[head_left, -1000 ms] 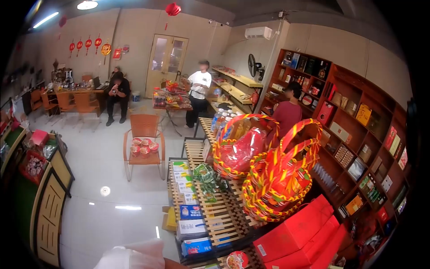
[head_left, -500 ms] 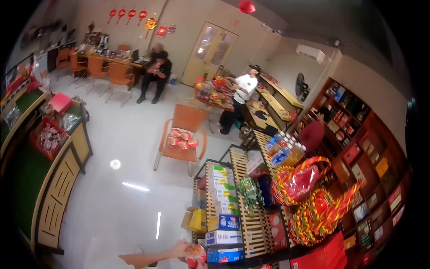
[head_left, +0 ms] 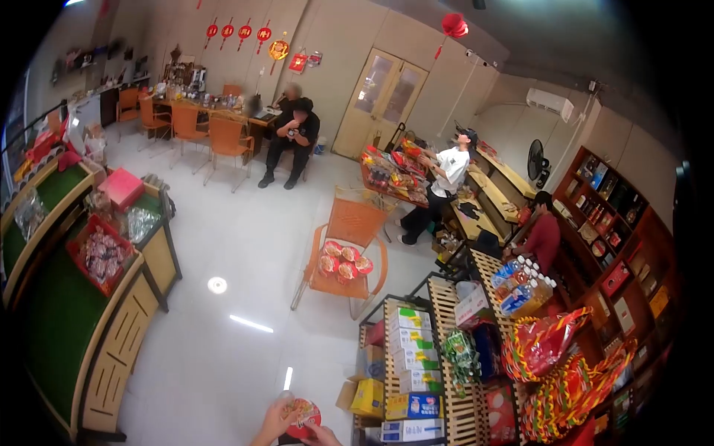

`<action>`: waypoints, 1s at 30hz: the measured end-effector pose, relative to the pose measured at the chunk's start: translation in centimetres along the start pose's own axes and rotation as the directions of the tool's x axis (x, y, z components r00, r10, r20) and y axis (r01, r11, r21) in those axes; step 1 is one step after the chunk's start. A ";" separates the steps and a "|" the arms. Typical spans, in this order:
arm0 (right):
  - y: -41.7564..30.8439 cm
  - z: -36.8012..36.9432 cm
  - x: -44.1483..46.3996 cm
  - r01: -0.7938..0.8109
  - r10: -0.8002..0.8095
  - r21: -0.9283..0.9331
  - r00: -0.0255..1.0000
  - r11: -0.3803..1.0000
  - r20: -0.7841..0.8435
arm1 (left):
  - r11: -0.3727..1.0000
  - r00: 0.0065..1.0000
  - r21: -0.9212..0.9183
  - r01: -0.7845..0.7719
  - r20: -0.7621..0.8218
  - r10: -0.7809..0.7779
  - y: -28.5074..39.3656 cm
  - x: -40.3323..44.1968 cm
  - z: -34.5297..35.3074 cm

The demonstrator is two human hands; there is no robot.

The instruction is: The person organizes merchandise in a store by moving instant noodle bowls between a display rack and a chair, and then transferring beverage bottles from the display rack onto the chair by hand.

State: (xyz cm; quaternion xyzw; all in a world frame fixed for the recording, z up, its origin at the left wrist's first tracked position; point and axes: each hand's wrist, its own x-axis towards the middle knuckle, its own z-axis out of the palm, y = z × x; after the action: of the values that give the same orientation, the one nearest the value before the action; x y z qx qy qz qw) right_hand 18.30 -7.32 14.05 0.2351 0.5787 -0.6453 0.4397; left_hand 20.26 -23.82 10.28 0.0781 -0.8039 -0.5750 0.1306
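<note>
so, held a red tub [head_left: 303,417] between left hand [head_left: 273,421] and right hand [head_left: 322,436], left of the slatted rack [head_left: 467,411]; seemed, through the blur, light and easily dented, best gripped around the rim.

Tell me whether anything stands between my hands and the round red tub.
Nothing visible does: your left hand and right hand are both at the round red tub, fingers against its edge.

Passage: floor [head_left: 190,349] open beyond left hand [head_left: 274,421], between green-topped stand [head_left: 63,327] at left and slatted rack [head_left: 462,406] at right. Obstacles: chair [head_left: 357,224] with red bowls [head_left: 347,270], farther ahead; yellow carton [head_left: 368,398] jutting from rack.
</note>
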 end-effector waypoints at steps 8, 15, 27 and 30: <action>-9.0 -1.8 12.5 -0.036 0.021 0.220 0.997 0.975 0.069 | 0.885 0.958 -0.398 0.241 0.246 -0.151 -11.0 13.9 6.3; -22.2 -5.2 19.3 0.139 -0.102 0.252 0.983 0.958 -0.155 | 0.995 0.944 -0.063 0.077 0.326 -0.052 -1.2 31.9 6.0; -32.6 -11.2 24.0 0.247 -0.054 0.536 0.935 0.807 -0.349 | 0.996 0.796 0.014 0.086 0.600 -0.077 -0.9 47.2 16.4; -37.8 -12.2 26.4 0.290 -0.070 0.520 0.913 0.803 -0.401 | 0.998 0.789 -0.063 0.005 0.613 0.035 -2.2 54.2 19.4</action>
State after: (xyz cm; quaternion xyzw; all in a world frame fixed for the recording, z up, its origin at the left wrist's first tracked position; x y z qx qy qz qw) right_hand -29.21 -5.62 10.31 0.4134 0.4502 -0.7729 0.1704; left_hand -37.26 -21.90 8.83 -0.1232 -0.7852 -0.5926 -0.1305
